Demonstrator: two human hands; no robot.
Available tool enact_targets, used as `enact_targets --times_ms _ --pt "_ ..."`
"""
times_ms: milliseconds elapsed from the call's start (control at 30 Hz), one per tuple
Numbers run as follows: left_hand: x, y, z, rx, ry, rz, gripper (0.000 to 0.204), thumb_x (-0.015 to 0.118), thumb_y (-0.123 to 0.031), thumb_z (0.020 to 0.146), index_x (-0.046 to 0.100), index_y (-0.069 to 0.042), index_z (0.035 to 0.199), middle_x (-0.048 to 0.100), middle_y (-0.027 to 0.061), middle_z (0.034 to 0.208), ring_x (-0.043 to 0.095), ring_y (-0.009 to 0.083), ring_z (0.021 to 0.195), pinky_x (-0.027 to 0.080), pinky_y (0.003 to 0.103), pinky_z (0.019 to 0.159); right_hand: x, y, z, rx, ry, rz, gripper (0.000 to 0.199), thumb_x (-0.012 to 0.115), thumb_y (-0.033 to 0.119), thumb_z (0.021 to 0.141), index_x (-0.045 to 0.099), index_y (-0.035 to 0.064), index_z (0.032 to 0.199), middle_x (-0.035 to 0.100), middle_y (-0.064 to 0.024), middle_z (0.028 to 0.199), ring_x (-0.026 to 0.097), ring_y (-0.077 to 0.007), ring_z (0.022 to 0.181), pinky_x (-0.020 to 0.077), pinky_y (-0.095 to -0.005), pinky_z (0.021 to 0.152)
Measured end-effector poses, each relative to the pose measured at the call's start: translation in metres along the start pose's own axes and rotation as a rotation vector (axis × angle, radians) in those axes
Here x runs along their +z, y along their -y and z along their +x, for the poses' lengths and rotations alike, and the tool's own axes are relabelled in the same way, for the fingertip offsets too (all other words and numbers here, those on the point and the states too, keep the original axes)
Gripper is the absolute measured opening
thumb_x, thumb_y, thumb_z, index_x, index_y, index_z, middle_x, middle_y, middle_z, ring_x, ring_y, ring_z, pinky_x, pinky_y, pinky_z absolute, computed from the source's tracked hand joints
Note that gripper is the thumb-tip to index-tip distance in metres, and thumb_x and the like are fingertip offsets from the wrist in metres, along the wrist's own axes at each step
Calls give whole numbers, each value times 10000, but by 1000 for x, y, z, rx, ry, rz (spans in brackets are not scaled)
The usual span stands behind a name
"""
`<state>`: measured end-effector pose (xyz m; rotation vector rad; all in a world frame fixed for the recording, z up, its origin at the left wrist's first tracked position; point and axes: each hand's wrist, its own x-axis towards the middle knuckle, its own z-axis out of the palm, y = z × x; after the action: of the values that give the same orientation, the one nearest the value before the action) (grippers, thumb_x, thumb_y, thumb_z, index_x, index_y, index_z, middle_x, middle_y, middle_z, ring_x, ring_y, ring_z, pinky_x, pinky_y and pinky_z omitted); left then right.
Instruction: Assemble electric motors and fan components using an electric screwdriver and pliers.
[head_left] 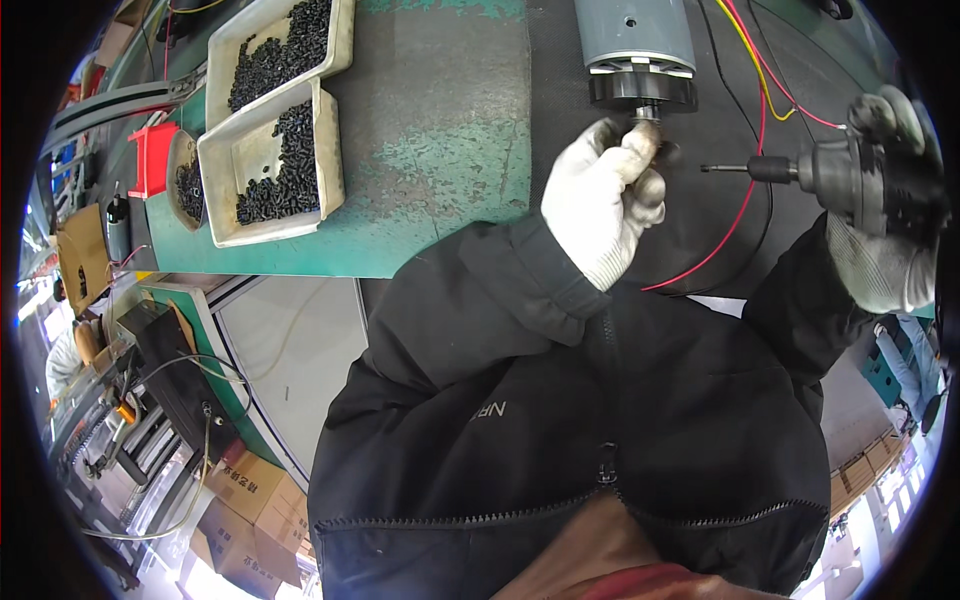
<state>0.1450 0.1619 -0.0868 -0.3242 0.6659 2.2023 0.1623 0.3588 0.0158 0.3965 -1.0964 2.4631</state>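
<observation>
A grey cylindrical motor (635, 35) with a black round end disc (640, 90) lies at the top of the work surface, its short metal shaft (648, 109) pointing toward me. My left hand (603, 205), in a white glove with grey fingertips, is closed with thumb and fingers around the shaft's end. Whether a small part is also between the fingertips is hidden. At the right, my gloved right hand (880, 255) grips a dark power screwdriver (835, 180). Its bit (722, 168) points left toward my left hand, a short way apart from it.
Two pale bins (330, 150) of small black parts stand at the back left, beside a smaller tray (188, 180) and a red bin (152, 160). Red and yellow wires (765, 100) run across the dark mat. Cardboard boxes (250, 515) stand at lower left.
</observation>
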Motion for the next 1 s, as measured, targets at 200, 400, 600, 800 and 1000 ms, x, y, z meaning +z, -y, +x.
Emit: enact_targets --times_ms 200,400,600,800,1000 --pt "-11 2 3 -168 122 -392 286 439 -256 1002 488 -25 1164 589 121 963 509 73 686 414 199 559 -21 -1 0 97 -9 -26 448 493 248 883 506 -73 1196 485 -184 1187 468 -339 1106 427 -513 897" --pt "-12 8 8 -102 129 -326 258 441 -251 1001 529 -37 1116 611 127 979 542 112 708 457 255 604 -13 -17 -11 177 79 0 469 428 260 925 455 -49 1277 419 -168 1215 426 -312 1121 436 -570 872" --pt "-7 9 8 -51 90 -195 259 468 -265 992 532 -41 1104 606 99 928 526 120 702 439 255 609 -13 -24 -17 242 105 -63 423 397 239 969 389 19 1330 384 -153 1229 407 -349 1226 453 -539 837" --pt "-6 12 13 -35 102 -107 211 491 -240 983 530 -48 1064 591 106 943 545 85 713 432 205 561 -11 -28 -1 271 239 -149 276 385 224 980 453 17 1150 443 -139 991 464 -335 1176 484 -523 787" --pt "-19 -13 -18 169 -108 224 282 592 -277 928 548 -16 1026 619 111 866 571 114 648 475 243 553 -48 -42 -12 278 -53 -83 389 474 204 946 461 -45 1245 517 -166 1186 515 -289 1075 416 -462 940"
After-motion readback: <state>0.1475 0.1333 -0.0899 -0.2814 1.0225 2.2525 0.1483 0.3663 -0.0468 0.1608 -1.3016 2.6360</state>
